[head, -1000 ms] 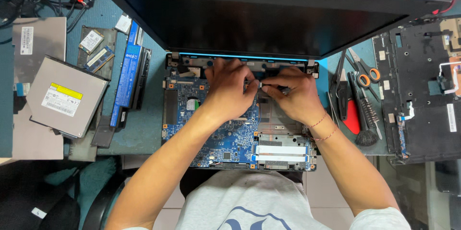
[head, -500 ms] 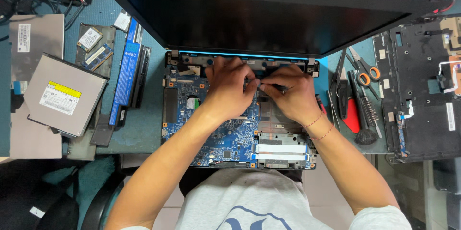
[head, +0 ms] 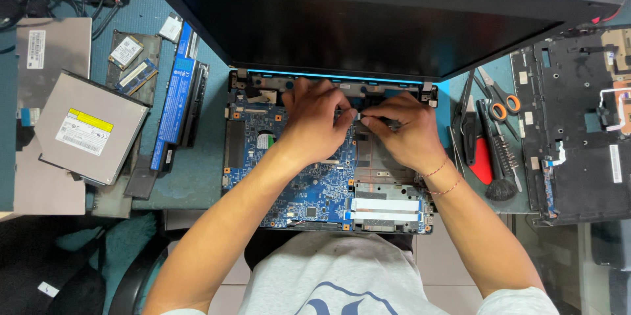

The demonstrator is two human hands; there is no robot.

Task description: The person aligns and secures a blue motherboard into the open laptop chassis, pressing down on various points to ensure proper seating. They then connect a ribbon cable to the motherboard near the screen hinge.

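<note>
An opened laptop base lies in front of me with its blue motherboard (head: 309, 190) bare and its dark screen (head: 368, 25) tilted back. My left hand (head: 315, 121) rests on the board's upper middle, fingers curled. My right hand (head: 404, 134) sits beside it, fingertips pinched. Both hands meet at a small pale connector or cable end (head: 353, 116) near the hinge edge; I cannot tell which hand grips it. Flat white ribbon cables (head: 384, 204) lie on the board's lower right.
Left of the laptop lie a silver optical drive (head: 89, 127), a blue-labelled battery (head: 176, 95) and memory modules (head: 128, 58). To the right are scissors (head: 499, 101), a red-handled tool (head: 483, 160), a brush (head: 503, 187) and a black keyboard cover (head: 578, 124).
Both hands stay over the same spot near the hinge; only slight finger movement shows.
</note>
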